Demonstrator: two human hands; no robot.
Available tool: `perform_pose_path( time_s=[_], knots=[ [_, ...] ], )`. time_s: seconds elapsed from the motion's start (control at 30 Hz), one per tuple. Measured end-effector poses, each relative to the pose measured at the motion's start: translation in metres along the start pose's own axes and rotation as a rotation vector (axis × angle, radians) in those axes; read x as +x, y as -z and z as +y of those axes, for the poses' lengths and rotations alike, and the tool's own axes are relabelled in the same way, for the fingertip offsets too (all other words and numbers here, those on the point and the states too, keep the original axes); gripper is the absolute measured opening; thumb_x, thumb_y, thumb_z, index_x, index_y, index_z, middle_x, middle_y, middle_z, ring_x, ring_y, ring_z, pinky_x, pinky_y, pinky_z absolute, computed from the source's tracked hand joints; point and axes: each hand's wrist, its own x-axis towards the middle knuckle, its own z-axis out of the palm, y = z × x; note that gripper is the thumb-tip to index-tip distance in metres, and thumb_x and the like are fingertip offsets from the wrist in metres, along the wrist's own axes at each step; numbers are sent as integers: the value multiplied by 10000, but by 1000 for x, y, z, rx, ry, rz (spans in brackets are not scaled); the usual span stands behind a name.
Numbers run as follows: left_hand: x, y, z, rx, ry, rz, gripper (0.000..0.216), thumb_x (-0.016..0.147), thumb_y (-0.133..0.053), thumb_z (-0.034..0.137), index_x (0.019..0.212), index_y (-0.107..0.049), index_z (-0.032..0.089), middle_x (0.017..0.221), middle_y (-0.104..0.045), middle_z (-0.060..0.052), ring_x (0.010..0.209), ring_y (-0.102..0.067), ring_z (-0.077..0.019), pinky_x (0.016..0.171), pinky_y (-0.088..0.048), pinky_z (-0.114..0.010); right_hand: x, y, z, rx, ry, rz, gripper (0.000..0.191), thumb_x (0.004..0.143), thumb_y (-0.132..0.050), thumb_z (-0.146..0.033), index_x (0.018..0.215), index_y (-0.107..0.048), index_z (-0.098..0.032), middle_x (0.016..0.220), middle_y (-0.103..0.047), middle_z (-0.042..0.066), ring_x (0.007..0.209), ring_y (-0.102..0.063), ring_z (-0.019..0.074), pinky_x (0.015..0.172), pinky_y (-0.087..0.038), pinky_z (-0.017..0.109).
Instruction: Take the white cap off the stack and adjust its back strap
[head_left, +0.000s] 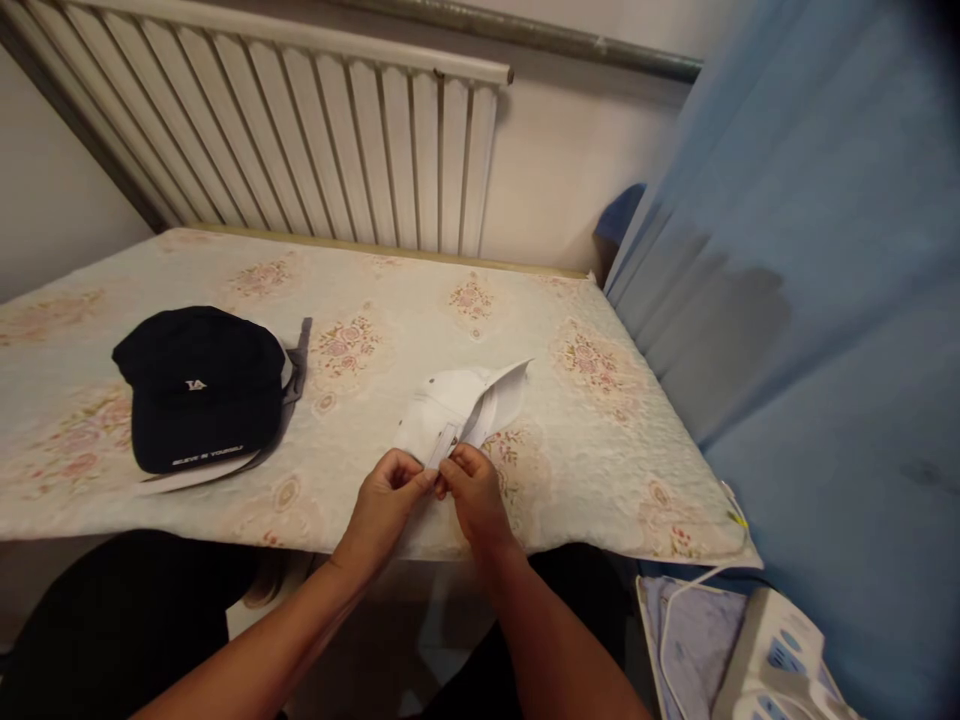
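A white baseball cap (446, 395) lies tilted on the floral bedspread in front of me, its brim pointing up and to the right. My left hand (390, 490) pinches the near end of the cap's strap (441, 447) between thumb and fingers. Close beside it, my right hand (471, 482) is closed on the same strap. The fingertips of both hands almost meet, and they cover the strap's end. To the left sits a dark navy cap (206, 385) with white lettering, stacked over at least one lighter cap, with a grey strap (300, 362) sticking out at its right.
The bed (420, 300) has a quilted floral cover and ends just before my knees. Behind it stand a white radiator (337, 140) and a metal pipe (540, 35). A blue curtain (810, 300) hangs at the right. Below it lies a white power strip (780, 650) with a cable.
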Motion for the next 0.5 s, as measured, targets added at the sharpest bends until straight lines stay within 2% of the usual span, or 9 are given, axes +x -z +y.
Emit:
perform_pose_path(
  time_s=[0.27,0.5],
  knots=[
    [2,-3,0,-53,10,-23,224,758,-656,344,678,-503,201,635,-609,25,666,-563,-149,635,-395,-266,-2,0,0,-62,11,-12,84,771,-552,-242,701,-561,-195,556,-571,-52,504,-507,100,531,-409,233],
    [4,-3,-6,-51,2,-11,222,770,-644,339,677,-497,201,615,-589,36,639,-551,-139,635,-393,-263,-1,0,2,-109,32,-19,72,770,-542,-233,710,-565,-198,559,-585,-48,506,-541,109,539,-438,243]
  ],
)
